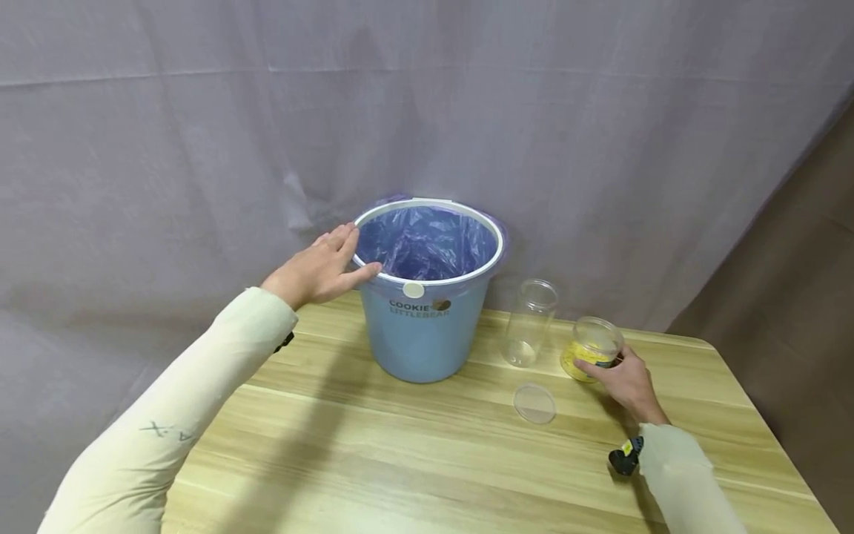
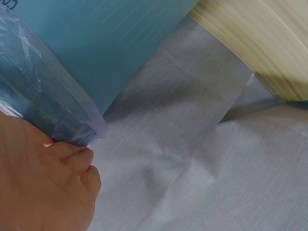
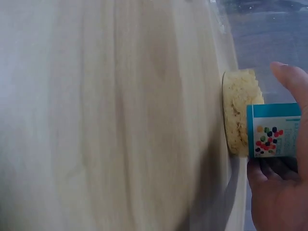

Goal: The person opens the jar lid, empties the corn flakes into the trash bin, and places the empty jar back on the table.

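A light blue bucket (image 1: 423, 334) stands on the table, lined with a thin translucent purple bag (image 1: 427, 241) folded out over its white rim. My left hand (image 1: 320, 265) rests on the rim's left side, its thumb lying along the front edge. The bag's loose edge (image 2: 79, 115) hangs beside those fingers in the left wrist view. At the right, my right hand (image 1: 623, 378) grips a clear plastic jar (image 1: 594, 341) around its side, thumb in front. Pale yellow, crumbly stuff (image 3: 238, 113) fills the jar's lower part. The label (image 3: 274, 132) is teal and white with coloured dots.
Between bucket and held jar stands a taller clear jar (image 1: 530, 322) without a lid. A clear round lid (image 1: 534, 403) lies flat in front of it. Grey cloth (image 1: 427, 111) hangs behind the wooden table (image 1: 400, 460), whose right edge slopes past my right arm.
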Demonstrator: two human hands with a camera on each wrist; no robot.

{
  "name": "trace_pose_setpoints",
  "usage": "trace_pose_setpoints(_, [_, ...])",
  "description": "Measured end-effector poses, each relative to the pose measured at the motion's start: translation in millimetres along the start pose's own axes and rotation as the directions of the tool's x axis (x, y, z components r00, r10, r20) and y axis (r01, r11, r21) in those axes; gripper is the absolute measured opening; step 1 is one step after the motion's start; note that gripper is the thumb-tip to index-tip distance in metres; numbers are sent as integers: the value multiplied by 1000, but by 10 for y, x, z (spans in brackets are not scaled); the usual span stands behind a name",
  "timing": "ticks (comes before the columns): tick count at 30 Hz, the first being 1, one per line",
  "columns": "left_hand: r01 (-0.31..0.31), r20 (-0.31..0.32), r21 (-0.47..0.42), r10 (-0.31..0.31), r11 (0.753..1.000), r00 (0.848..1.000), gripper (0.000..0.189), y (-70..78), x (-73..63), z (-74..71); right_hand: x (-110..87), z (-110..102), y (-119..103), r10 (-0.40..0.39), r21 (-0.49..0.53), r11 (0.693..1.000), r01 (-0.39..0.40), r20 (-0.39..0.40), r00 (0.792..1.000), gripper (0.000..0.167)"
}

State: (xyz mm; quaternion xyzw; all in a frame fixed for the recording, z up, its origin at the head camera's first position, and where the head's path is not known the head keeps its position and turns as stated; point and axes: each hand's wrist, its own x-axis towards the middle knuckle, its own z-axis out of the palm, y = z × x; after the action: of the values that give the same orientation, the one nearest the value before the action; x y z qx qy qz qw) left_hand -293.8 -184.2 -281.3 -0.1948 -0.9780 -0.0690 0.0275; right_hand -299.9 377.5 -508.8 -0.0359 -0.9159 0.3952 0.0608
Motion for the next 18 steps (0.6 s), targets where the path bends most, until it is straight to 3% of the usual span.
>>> trace_pose_setpoints(9, [-2,-5,-9,2,1000,1000,97,29,12,-3,4,-50,-79,4,-71,997,-5,-23,1000,111])
trace_pose_setpoints(18, [-3,-6,-11,3,1000,1000,98,6,-26,-10,-129,-262,-260,-33,-117,992,37,34,999,107])
